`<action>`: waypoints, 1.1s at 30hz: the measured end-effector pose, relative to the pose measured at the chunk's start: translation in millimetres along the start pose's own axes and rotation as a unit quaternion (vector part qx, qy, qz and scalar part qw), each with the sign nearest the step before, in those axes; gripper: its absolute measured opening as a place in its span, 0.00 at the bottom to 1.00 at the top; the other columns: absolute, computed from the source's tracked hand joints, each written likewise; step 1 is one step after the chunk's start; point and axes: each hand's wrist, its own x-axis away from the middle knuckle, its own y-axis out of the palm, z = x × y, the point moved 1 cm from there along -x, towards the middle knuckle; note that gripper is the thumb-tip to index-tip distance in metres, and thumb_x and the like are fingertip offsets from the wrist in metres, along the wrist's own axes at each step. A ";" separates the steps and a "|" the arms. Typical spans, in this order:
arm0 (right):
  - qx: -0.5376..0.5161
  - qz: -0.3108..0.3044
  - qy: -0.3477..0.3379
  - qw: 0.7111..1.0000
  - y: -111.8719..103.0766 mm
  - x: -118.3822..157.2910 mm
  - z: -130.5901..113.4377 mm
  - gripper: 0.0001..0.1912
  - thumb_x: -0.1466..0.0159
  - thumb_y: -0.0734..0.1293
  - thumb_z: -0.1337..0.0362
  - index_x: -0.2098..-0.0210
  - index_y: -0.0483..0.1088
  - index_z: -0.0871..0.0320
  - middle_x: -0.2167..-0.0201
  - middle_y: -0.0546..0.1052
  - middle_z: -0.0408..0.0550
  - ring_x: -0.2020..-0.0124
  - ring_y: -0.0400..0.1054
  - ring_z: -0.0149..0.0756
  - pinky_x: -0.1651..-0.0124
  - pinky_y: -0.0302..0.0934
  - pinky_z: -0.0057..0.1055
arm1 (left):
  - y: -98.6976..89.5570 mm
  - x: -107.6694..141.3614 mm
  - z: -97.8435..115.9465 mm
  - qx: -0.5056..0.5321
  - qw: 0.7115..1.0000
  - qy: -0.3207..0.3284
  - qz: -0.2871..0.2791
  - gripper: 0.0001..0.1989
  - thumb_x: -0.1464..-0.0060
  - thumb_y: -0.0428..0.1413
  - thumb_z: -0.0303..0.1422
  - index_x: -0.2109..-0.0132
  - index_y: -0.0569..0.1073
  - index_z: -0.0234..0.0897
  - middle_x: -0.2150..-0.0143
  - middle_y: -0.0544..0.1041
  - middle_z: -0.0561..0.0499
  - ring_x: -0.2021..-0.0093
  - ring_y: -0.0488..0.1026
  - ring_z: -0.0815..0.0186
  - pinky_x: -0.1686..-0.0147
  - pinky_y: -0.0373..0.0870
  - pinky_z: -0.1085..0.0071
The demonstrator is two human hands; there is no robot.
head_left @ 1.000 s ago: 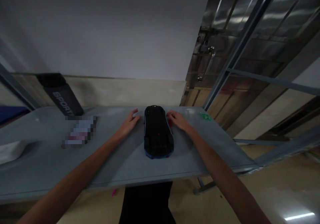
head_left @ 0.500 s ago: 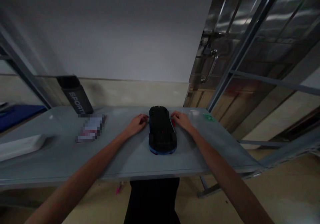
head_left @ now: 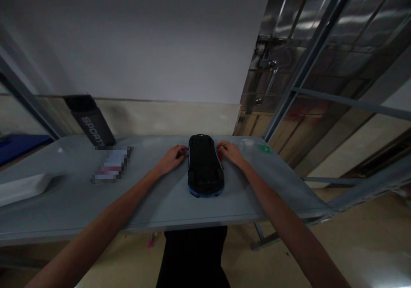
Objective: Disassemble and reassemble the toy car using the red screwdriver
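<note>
A toy car (head_left: 205, 164) lies upside down on the grey table, its black underside facing up and a blue edge showing along its near end. My left hand (head_left: 172, 158) is at the car's left side, fingers curled in with the tips at its edge. On the opposite side, my right hand (head_left: 230, 152) has its bent fingers against the car's edge. A small red part (head_left: 220, 155) shows just below those fingers; what it belongs to is unclear. Both sets of fingertips are dim, and their exact grip is partly hidden.
A dark box marked SPORT (head_left: 91, 123) leans near the wall at the back left. In front of it is a blurred-out flat item (head_left: 112, 164). A white long object (head_left: 24, 188) lies at the left, and a green scrap (head_left: 265, 148) on the right. Metal posts (head_left: 285, 104) rise beside the table (head_left: 154, 213).
The whole view has shifted slightly, so things appear a little further left. My hands remain on either side of the toy car with hardly any visible movement.
</note>
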 end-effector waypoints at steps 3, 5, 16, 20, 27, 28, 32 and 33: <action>-0.001 0.000 0.000 1.000 -0.8 0.5 -0.9 0.17 0.23 0.63 0.67 0.51 0.86 0.52 0.64 0.86 0.46 0.62 0.78 0.41 0.52 0.68 0.34 | -0.1 0.6 1.9 0.002 1.000 0.000 -0.001 0.17 0.38 0.58 0.27 0.45 0.84 0.38 0.50 0.86 0.44 0.55 0.84 0.56 0.45 0.85 0.55; 0.000 0.000 0.000 1.000 -1.3 0.8 -1.5 0.17 0.23 0.64 0.67 0.51 0.86 0.51 0.64 0.86 0.45 0.61 0.78 0.42 0.52 0.68 0.34 | -0.1 0.9 3.3 0.003 1.000 -0.002 -0.002 0.16 0.38 0.58 0.26 0.45 0.84 0.38 0.50 0.86 0.44 0.56 0.83 0.56 0.46 0.84 0.56; -0.001 0.003 -0.001 1.000 -2.1 1.3 -4.0 0.16 0.23 0.64 0.68 0.52 0.86 0.52 0.60 0.87 0.47 0.59 0.79 0.41 0.50 0.68 0.33 | -1.9 1.4 8.3 0.002 1.000 -0.011 -0.002 0.16 0.39 0.59 0.26 0.46 0.84 0.37 0.51 0.85 0.44 0.55 0.84 0.55 0.44 0.84 0.55; 0.001 0.002 -0.002 1.000 -2.4 1.9 -3.8 0.16 0.23 0.64 0.68 0.51 0.86 0.52 0.62 0.86 0.46 0.61 0.78 0.41 0.51 0.67 0.33 | -1.2 0.9 8.8 0.001 1.000 -0.013 -0.003 0.16 0.38 0.58 0.24 0.46 0.83 0.35 0.51 0.85 0.43 0.56 0.83 0.57 0.44 0.84 0.56; 0.005 0.000 0.001 1.000 -2.8 1.5 -4.6 0.17 0.23 0.63 0.69 0.52 0.86 0.53 0.62 0.87 0.47 0.60 0.79 0.42 0.51 0.67 0.34 | -1.0 0.8 10.6 0.002 1.000 -0.012 0.000 0.15 0.39 0.58 0.24 0.47 0.83 0.37 0.50 0.85 0.44 0.54 0.83 0.56 0.44 0.84 0.55; 0.006 -0.001 0.003 1.000 -2.9 1.5 -4.7 0.17 0.23 0.63 0.69 0.52 0.86 0.52 0.62 0.87 0.47 0.60 0.79 0.42 0.51 0.67 0.34 | -1.2 1.0 10.9 0.002 1.000 -0.012 0.000 0.15 0.39 0.58 0.24 0.47 0.83 0.37 0.50 0.85 0.44 0.55 0.83 0.56 0.44 0.84 0.55; 0.008 -0.002 0.006 1.000 -3.3 1.7 -4.6 0.17 0.22 0.63 0.68 0.52 0.86 0.52 0.61 0.87 0.47 0.60 0.79 0.43 0.51 0.67 0.34 | -1.5 1.5 10.7 0.006 1.000 -0.008 -0.003 0.16 0.38 0.58 0.23 0.47 0.83 0.36 0.50 0.85 0.44 0.55 0.83 0.57 0.45 0.84 0.56; 0.009 -0.003 0.006 1.000 -3.5 1.7 -4.4 0.17 0.22 0.63 0.68 0.51 0.86 0.52 0.61 0.87 0.48 0.60 0.79 0.43 0.51 0.67 0.34 | -1.4 1.4 10.2 0.006 1.000 -0.007 -0.004 0.16 0.38 0.58 0.23 0.47 0.83 0.36 0.50 0.85 0.44 0.55 0.83 0.57 0.45 0.84 0.57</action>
